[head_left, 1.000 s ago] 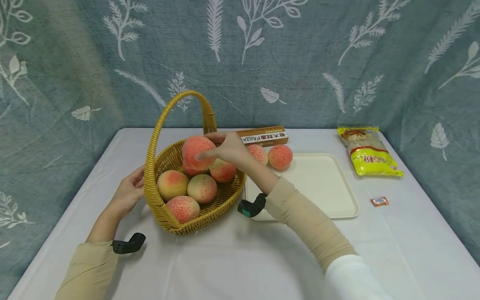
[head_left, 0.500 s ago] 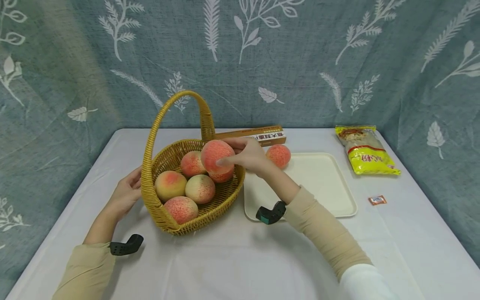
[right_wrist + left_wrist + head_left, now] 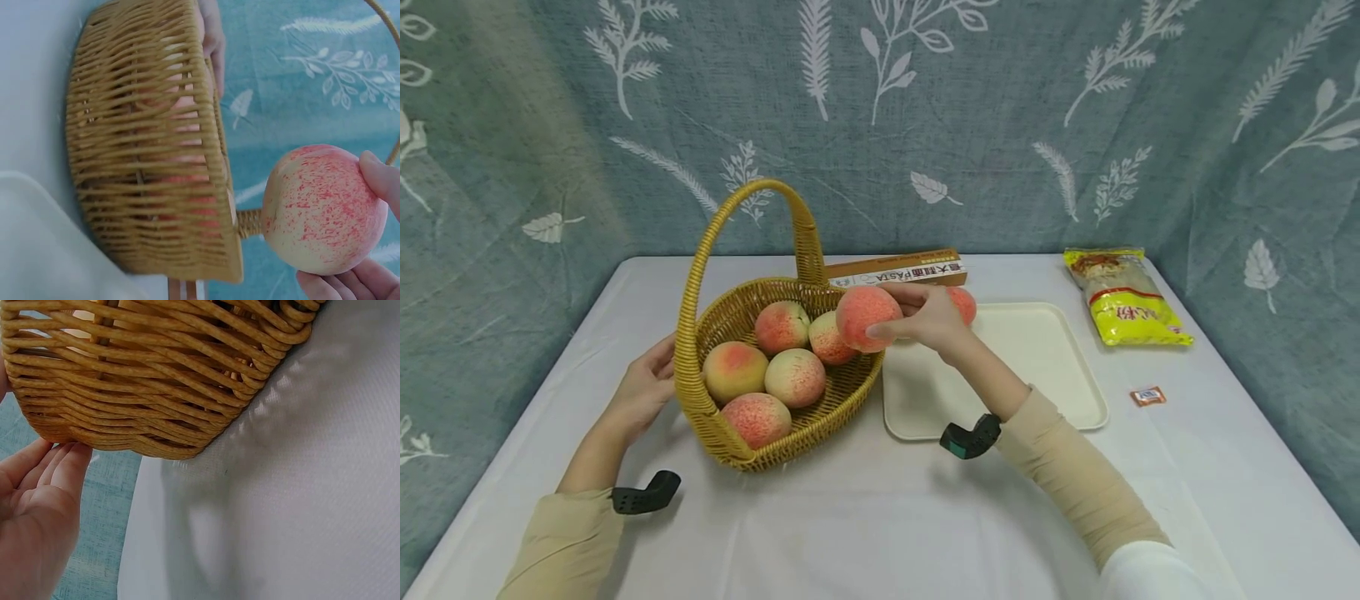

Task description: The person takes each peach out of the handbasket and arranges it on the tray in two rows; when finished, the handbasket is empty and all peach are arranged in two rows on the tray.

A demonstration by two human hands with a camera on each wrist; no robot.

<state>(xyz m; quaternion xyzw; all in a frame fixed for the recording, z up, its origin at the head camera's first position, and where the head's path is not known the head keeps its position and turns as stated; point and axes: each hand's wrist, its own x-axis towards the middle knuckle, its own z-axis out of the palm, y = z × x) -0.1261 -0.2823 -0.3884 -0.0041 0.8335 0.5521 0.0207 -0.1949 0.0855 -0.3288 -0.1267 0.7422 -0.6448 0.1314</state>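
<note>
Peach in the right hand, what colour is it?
The peach is cream, speckled pinkish red, clearest in the right wrist view.

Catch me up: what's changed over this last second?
The right hand, its grip on a peach unbroken, has moved rightward from over the basket's fruit to its right rim, toward the tray. It now hides one peach seen earlier near the tray's far-left corner.

Unchanged: the left hand touches the basket's left side, and five peaches lie inside.

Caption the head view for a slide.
Right hand holds a peach near a wicker basket; left hand touches the basket's side.
</note>
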